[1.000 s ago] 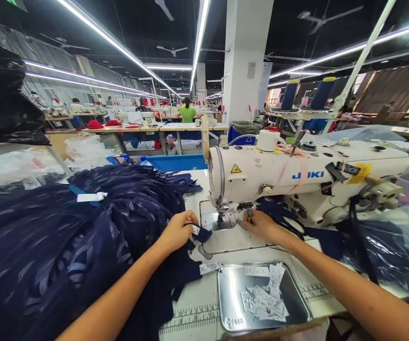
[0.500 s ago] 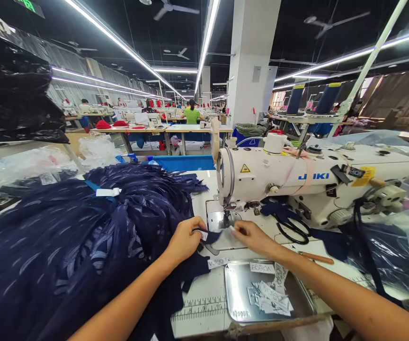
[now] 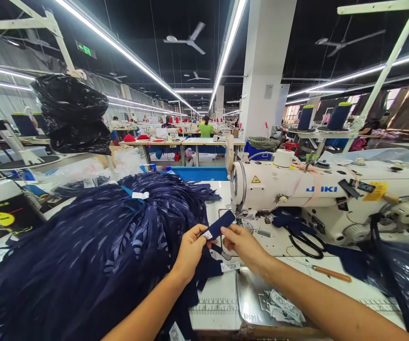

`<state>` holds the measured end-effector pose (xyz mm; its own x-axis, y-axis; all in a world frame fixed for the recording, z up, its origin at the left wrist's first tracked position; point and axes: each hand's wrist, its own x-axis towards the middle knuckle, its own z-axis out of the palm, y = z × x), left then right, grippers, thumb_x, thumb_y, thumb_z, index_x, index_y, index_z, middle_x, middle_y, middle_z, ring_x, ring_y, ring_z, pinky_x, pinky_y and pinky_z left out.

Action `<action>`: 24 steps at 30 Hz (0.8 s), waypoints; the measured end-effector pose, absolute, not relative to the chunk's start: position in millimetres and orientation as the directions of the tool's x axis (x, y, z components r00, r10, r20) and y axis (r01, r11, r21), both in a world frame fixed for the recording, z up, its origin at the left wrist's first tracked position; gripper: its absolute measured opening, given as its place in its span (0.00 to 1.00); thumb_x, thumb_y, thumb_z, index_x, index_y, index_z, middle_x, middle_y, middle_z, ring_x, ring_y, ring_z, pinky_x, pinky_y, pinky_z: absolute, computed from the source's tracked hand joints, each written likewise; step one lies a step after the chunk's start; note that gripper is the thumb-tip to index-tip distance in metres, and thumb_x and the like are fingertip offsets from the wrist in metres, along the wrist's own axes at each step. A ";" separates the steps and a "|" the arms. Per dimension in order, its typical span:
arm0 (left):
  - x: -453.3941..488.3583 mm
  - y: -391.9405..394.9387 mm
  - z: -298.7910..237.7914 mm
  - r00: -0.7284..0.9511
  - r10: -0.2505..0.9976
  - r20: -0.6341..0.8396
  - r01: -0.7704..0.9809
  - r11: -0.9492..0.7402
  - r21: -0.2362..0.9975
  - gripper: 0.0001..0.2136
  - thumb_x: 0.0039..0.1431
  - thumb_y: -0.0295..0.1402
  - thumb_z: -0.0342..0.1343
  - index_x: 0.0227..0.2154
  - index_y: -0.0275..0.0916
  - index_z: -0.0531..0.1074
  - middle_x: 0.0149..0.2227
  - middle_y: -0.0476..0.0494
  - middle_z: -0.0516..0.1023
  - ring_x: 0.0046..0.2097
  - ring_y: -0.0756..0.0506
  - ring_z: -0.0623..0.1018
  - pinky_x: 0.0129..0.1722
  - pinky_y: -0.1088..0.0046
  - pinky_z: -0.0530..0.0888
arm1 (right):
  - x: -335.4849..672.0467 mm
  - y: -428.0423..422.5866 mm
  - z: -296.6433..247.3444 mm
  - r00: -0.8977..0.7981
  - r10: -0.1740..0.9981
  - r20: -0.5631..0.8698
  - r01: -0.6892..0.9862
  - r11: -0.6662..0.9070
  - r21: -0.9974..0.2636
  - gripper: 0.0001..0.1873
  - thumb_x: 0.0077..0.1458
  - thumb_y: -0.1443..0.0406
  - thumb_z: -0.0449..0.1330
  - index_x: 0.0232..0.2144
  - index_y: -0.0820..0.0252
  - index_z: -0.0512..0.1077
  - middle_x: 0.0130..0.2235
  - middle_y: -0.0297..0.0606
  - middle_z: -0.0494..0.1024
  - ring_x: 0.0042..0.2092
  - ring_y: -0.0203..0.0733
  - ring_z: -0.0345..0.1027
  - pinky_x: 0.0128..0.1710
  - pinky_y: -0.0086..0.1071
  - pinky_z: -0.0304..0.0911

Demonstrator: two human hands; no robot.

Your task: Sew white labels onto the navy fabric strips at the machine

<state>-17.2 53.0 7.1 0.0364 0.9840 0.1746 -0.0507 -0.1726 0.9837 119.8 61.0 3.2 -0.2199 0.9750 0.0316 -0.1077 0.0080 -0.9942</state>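
Observation:
A navy fabric strip (image 3: 225, 222) with a small white label (image 3: 208, 235) on it is held up just in front of the sewing machine (image 3: 282, 182). My left hand (image 3: 190, 251) pinches the strip's near end beside the label. Closed on the strip's right edge are the thumb and fingers of my right hand (image 3: 243, 244). A big bundle of navy fabric pieces (image 3: 101, 255), tied with a blue band, lies left of my hands. Below them, a printed white label (image 3: 230, 266) sits by the metal tray (image 3: 249, 298), which contains several loose labels (image 3: 284, 305).
Black-handled scissors (image 3: 306, 244) lie under the machine arm. To their right is a wooden-handled tool (image 3: 332, 273). A black plastic bag (image 3: 71, 113) hangs at left, above a black canister (image 3: 13, 208). Plastic-wrapped navy fabric (image 3: 399, 265) sits at right. People work at tables further back.
My hands have lifted the navy strip off the machine bed, tilting it upward. My right hand, earlier at a white piece near the needle, now grips the strip. The view has shifted left.

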 end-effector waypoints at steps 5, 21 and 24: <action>-27.2 40.2 10.8 0.061 0.984 0.165 -0.055 -0.161 0.985 0.05 0.42 0.32 0.54 0.24 0.36 0.68 0.23 0.52 0.70 0.27 0.52 0.68 0.29 0.78 0.65 | 103.7 66.3 14.6 -0.139 0.983 0.121 -0.172 0.096 -0.980 0.17 0.37 0.56 0.60 0.13 0.59 0.60 0.14 0.26 0.61 0.20 0.30 0.51 0.24 0.27 0.48; -30.0 29.0 10.5 -0.001 0.976 0.217 0.045 -0.216 0.975 0.09 0.45 0.37 0.55 0.19 0.35 0.67 0.19 0.54 0.63 0.22 0.54 0.62 0.23 0.80 0.61 | 102.1 58.5 16.5 -0.167 0.971 0.172 -0.090 0.159 -0.983 0.16 0.42 0.57 0.58 0.14 0.60 0.60 0.16 0.27 0.60 0.21 0.30 0.52 0.25 0.27 0.50; -36.5 19.2 10.9 0.021 0.954 0.298 0.169 -0.297 0.940 0.05 0.46 0.32 0.53 0.20 0.36 0.68 0.20 0.52 0.67 0.25 0.52 0.67 0.28 0.77 0.66 | 105.9 47.7 16.9 -0.210 0.930 0.302 0.034 0.316 -0.948 0.15 0.46 0.57 0.55 0.17 0.60 0.62 0.19 0.30 0.63 0.25 0.34 0.56 0.28 0.28 0.54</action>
